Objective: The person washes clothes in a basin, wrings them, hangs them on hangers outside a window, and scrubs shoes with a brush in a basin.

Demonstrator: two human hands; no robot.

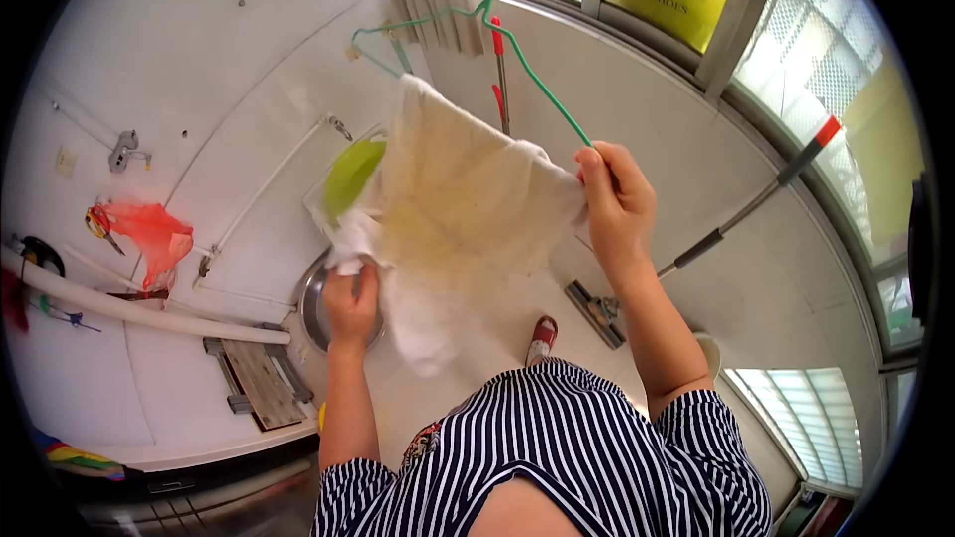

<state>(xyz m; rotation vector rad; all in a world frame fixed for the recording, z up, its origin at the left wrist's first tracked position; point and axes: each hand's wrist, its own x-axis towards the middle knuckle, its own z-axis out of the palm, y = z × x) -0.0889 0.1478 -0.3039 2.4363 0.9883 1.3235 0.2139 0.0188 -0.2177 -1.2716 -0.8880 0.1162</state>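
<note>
A white cloth [468, 189] with a yellowish stain hangs spread out in front of me, its lower part blurred by motion. My left hand [350, 306] is closed on the cloth's lower left edge. Up on the right, my right hand [619, 201] pinches the end of a green wire hanger [537, 80] together with the cloth's corner. The hanger's hook points up toward the window, and its left arm reaches past the cloth's top left corner. Whether the cloth is looped over the hanger is hard to make out.
Behind the cloth are a green basin [350, 177] and a metal basin [314, 306]. A squeegee-like mop [595, 312] leans toward the window on the right. A red plastic bag [157, 241] and scissors [100, 223] hang at left. A yellow bag [662, 0] is at the window.
</note>
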